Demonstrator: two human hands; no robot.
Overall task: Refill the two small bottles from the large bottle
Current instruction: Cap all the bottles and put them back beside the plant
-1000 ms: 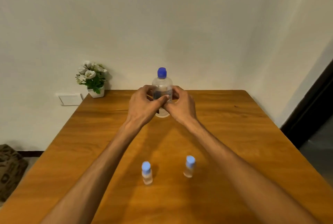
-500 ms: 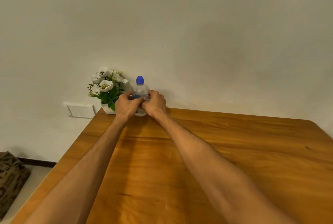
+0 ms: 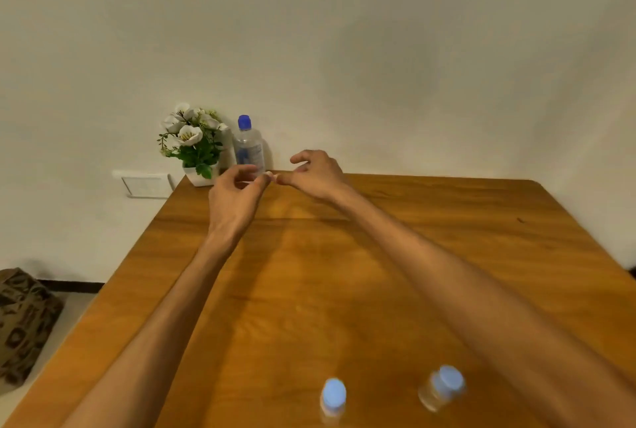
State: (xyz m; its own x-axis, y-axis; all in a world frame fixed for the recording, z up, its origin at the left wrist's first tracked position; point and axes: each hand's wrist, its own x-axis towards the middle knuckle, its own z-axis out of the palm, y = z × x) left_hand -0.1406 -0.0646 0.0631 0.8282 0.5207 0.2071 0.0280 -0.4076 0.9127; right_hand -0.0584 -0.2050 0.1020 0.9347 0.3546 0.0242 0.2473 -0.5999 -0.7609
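A wide wooden table with an orange-brown grain fills the lower part of the view and meets a plain pale wall at its far edge. Two bare forearms reach forward over the tabletop from the near edge. The left hand hovers just in front of the large bottle, fingers curled loosely and spread, holding nothing. The right hand floats just to the right of it, also loosely spread and empty, its thumb tip close to the left hand's fingertips. The large bottle stands upright at the far left corner of the table, clear plastic with a blue cap still on, right beside a small white pot of white flowers. A patterned brown bag sits on the floor at left, and a white wall plate is mounted on the wall beside the table corner. Near the bottom edge stand the two small bottles, blurred, both with pale blue caps: the left small bottle and the right small bottle, which appears tilted.
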